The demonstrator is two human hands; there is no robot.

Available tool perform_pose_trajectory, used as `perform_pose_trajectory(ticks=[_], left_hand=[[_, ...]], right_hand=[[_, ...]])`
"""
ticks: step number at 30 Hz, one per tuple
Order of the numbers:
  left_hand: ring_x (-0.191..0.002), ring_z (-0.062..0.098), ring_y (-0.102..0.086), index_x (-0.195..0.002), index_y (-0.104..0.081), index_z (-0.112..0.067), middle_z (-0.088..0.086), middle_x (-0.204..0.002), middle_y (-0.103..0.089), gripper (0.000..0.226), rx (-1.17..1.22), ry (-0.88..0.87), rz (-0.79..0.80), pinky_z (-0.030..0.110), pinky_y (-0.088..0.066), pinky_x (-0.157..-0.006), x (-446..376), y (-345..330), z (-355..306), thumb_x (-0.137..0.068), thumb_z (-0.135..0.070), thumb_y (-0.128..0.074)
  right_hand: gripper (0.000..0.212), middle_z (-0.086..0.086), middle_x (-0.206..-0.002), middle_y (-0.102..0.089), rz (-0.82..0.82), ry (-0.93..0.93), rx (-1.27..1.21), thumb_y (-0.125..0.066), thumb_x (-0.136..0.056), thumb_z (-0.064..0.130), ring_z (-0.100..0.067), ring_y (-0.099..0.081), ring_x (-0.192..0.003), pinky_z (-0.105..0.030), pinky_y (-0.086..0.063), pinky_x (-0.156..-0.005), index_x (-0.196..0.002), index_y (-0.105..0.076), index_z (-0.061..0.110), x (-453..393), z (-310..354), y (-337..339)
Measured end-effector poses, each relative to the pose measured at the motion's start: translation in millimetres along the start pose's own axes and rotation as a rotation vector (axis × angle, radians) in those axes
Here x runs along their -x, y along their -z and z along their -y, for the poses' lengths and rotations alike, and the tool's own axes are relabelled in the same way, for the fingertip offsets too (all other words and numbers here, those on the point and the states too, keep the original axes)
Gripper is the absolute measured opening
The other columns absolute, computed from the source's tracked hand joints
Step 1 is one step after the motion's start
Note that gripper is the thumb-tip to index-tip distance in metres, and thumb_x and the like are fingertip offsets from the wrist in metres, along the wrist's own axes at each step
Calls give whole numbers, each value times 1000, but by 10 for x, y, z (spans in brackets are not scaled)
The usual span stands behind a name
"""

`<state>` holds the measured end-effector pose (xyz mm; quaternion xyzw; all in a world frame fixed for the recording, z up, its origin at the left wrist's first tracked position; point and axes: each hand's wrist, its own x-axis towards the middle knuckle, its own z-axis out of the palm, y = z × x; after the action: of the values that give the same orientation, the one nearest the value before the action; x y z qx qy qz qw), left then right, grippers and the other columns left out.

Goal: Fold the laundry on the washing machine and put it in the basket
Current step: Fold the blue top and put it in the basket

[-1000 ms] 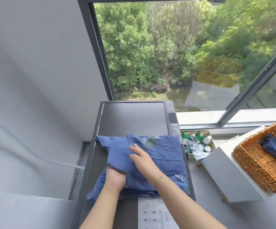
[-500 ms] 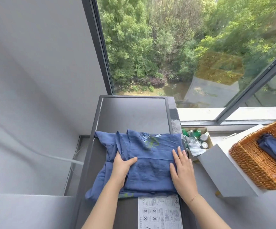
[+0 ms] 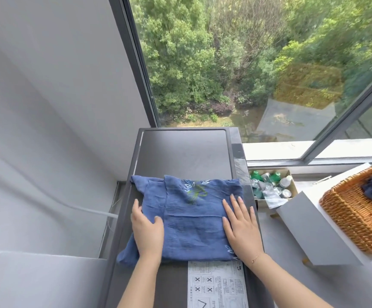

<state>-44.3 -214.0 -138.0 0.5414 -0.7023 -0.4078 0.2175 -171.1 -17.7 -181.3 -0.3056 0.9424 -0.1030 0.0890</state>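
Crinkled blue garment (image 3: 191, 218) lies folded square on the washing machine (image 3: 182, 152). Your left hand (image 3: 147, 230) and right hand (image 3: 240, 225) press it flat-fingered, gripping nothing.

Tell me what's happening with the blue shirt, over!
Both hands flat on blue shirt: left hand, right hand. Shirt part-folded on washing machine, not yet in basket. Nothing in the way.

Head-worn view, forward and downward.

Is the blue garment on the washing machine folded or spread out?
Partly folded: the blue garment shows overlapped layers, one sleeve still sticking out left.
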Motion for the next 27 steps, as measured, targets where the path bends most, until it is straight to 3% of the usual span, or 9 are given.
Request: perform_pose_trajectory(ticks=[2,6,10,16,18,20,23,25,27], left_hand=[[-124,35,-45,-138,-43,-3,17,-136,-49,49,-201,-362,-122,39,-29,-104,92,-69,-140,-90,-12,-49],[-137,23,-38,-139,-45,-21,5,-147,-45,46,-533,-786,248,42,-22,-110,250,-493,-230,-97,-34,-32],[-142,21,-27,-140,-48,-25,2,-154,-30,52,-749,-694,358,44,-17,-113,98,-685,66,-97,-45,-27],[-143,21,-28,-144,-42,-27,3,-154,-34,54,-775,-513,291,51,-9,-115,-30,-729,71,-95,-45,-25],[-147,19,-18,-149,-32,-29,1,-159,-21,62,-768,-463,288,52,-2,-116,-71,-714,49,-94,-47,-10],[-149,15,3,-152,-17,-29,-1,-161,-4,72,-701,-438,301,48,13,-116,-66,-689,-1,-87,-51,6],[-148,16,1,-150,-28,-24,3,-160,-13,64,-604,-555,276,44,9,-116,107,-619,-74,-94,-45,-7],[-146,18,-12,-145,-40,-25,5,-157,-26,54,-674,-647,297,48,-2,-117,239,-638,29,-98,-41,-18],[-144,20,-21,-144,-43,-25,5,-155,-31,54,-739,-604,327,52,-10,-114,320,-675,128,-101,-43,-15]], right_hand=[[52,-4,-149,-41,-12,2,23,-30,-94,38,-19,-24,-140,-38,-3,-114,-140,-48,21,8,17,2],[54,-5,-149,-40,-7,-11,51,-29,-94,38,-20,-24,-140,-40,-5,-115,-142,-45,20,-1,45,-20],[54,-4,-151,-38,-11,-18,52,-29,-94,38,-20,-25,-141,-41,-4,-115,-143,-42,20,-8,45,-33],[55,0,-154,-32,13,-2,-21,-28,-93,40,-18,-18,-143,-41,-2,-115,-145,-39,22,-43,69,-7],[54,7,-157,-16,20,37,-154,-29,-95,40,-9,-5,-145,-33,5,-117,-147,-33,25,-53,17,73],[47,11,-156,-15,48,5,-467,-46,-96,28,-3,-12,-142,-26,-4,-117,-143,-40,23,-29,-72,210],[37,6,-126,-51,-59,-255,-742,-58,-89,6,-6,-56,-104,-26,-43,-97,-126,-56,14,58,-172,426],[31,2,-97,-60,-30,-430,-840,-58,-88,4,-8,-56,-74,-22,-46,-73,-117,-61,12,77,-176,478],[28,0,-80,-61,68,-521,-989,-60,-88,5,-12,-53,-65,-22,-43,-61,-115,-61,12,69,-132,477]])
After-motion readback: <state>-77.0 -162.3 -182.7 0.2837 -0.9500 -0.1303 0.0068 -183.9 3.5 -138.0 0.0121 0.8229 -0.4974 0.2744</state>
